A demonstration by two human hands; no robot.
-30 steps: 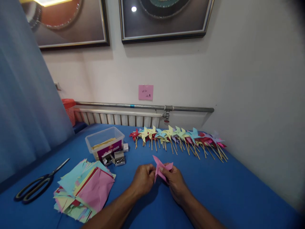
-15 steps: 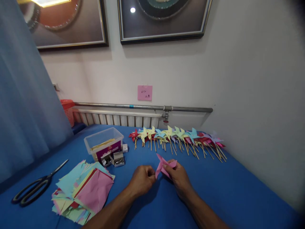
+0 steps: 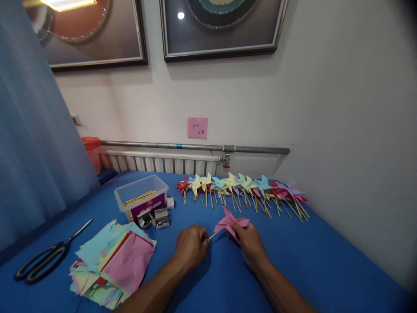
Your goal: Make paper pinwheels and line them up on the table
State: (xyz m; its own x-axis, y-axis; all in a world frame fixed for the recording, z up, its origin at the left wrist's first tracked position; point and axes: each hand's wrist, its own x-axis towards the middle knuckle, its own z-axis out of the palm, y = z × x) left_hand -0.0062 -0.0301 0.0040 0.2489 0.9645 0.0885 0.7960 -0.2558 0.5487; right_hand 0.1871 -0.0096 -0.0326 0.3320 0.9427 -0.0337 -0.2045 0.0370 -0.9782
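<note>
A pink paper pinwheel [image 3: 224, 223] is pinched in my right hand [image 3: 251, 244], with the thumb pressed near its centre. My left hand [image 3: 192, 246] is closed on the end of a thin wooden stick [image 3: 213, 235], which runs up to the pinwheel. Whether the stick is fixed to the paper cannot be made out. Left of my hands lies a loose pile of coloured paper sheets [image 3: 128, 265], pink on top. Two small opened boxes of metal pins [image 3: 162, 221] stand beyond my left hand.
A clear plastic tub [image 3: 140, 184] holds wooden sticks. Black-handled scissors [image 3: 48, 258] lie at the far left of the blue-covered table [image 3: 208, 291]. Several finished pinwheels [image 3: 230, 181] are lined up along the back, below a metal pipe [image 3: 195, 146]. A blue curtain [image 3: 39, 130] hangs at left.
My right hand has shifted a little right with the pinwheel. The gap between my hands has widened, and the stick between them now shows.
</note>
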